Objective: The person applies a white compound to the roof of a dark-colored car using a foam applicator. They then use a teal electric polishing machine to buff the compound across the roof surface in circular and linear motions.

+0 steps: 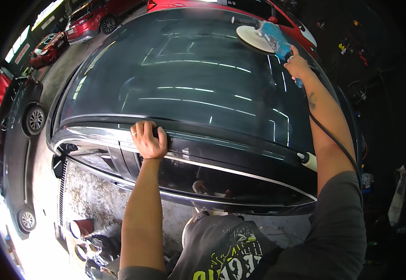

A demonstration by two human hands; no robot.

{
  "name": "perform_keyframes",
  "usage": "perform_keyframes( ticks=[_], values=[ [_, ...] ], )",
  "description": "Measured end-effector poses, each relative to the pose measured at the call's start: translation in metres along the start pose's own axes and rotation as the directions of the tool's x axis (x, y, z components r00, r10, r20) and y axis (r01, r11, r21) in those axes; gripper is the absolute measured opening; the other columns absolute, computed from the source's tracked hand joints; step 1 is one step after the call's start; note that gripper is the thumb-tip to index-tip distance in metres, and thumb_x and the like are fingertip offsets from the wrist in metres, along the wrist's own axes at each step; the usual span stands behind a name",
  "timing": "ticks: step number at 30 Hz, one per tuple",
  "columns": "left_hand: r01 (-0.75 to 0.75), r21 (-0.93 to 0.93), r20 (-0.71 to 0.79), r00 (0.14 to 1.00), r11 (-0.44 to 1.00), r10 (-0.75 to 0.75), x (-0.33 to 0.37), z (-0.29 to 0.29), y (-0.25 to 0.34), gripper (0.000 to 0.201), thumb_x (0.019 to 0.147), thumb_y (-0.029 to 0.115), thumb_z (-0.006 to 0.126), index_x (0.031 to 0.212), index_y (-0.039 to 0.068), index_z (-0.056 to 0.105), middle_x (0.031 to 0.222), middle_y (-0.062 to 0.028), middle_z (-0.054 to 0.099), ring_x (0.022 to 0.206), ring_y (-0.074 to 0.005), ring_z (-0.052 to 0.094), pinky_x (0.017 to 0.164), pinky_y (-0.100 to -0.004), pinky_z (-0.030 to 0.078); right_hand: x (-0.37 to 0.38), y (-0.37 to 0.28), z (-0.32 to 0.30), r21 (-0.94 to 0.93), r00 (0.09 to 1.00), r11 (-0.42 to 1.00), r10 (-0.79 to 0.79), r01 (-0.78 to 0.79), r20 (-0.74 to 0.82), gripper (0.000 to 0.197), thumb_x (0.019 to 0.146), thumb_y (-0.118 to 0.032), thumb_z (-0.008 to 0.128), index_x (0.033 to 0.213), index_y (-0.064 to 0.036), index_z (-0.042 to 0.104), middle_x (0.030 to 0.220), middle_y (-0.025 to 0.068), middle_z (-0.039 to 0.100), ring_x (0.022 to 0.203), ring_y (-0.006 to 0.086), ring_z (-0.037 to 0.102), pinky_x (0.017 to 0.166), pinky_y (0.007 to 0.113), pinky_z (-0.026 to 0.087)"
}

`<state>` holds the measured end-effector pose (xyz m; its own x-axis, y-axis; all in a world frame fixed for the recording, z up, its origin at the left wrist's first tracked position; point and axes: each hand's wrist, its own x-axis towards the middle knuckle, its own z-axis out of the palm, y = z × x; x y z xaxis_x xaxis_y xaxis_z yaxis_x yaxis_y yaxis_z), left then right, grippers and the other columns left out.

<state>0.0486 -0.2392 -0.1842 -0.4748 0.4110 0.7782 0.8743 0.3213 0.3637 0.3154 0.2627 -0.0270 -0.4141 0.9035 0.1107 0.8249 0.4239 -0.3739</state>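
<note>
My right hand (298, 66) is wrapped round the rear handle of a blue polisher (274, 39), out at the far right of a dark car roof (179, 77). The polisher's round pale pad (254, 39) lies against the roof, slightly tilted in view. A black cord runs back from the tool along my right arm. My left hand (149, 139) grips the near roof edge (189, 138) above the side windows, fingers bent over it. Light strips reflect in the glossy roof, with hazy patches toward its left and far parts.
A pale bottle with a dark cap (309, 161) lies on the roof's near right edge. A dark car (18, 135) stands at left, red cars (88, 23) beyond. A reddish bucket (81, 227) and dark bundled items sit on the floor at lower left.
</note>
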Motion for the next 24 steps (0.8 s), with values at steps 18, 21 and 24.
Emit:
perform_keyframes(
  ticks=[18,21,24],
  values=[
    [0.009,-0.016,-0.025,1.0,1.0,-0.009,-0.003,-0.002,-0.001,0.014,0.085,0.017,0.071,0.094,0.008,0.064,0.103,-0.0133,0.062,0.1,-0.0389,0.056,0.091,-0.0512,0.046,-0.032,-0.042,-0.007,0.005,0.999,1.0,-0.014,0.014,0.034,0.102,0.098,-0.016,0.076,0.178,-0.0198,0.012,0.12,0.0146,0.079,0.075,0.0315,0.08,0.073,0.044,0.067],
    [0.016,-0.02,-0.021,1.0,1.0,-0.017,-0.002,0.001,0.0,0.015,0.084,0.018,0.072,0.094,0.009,0.065,0.103,-0.0124,0.061,0.1,-0.0382,0.056,0.092,-0.0512,0.047,-0.02,-0.057,0.003,-0.061,0.995,0.993,-0.103,0.103,0.007,0.101,0.099,-0.018,0.075,0.178,-0.0201,0.013,0.12,0.0188,0.079,0.074,0.0324,0.079,0.076,0.045,0.066],
    [0.039,0.0,0.004,0.999,0.999,-0.039,-0.005,0.002,-0.004,0.017,0.083,0.02,0.074,0.095,0.01,0.066,0.104,-0.0108,0.061,0.102,-0.037,0.056,0.093,-0.051,0.047,-0.006,-0.086,0.02,-0.055,0.976,0.974,-0.218,0.218,-0.001,0.099,0.099,-0.019,0.075,0.178,-0.021,0.014,0.116,0.021,0.08,0.072,0.0325,0.079,0.075,0.046,0.064]
  ],
)
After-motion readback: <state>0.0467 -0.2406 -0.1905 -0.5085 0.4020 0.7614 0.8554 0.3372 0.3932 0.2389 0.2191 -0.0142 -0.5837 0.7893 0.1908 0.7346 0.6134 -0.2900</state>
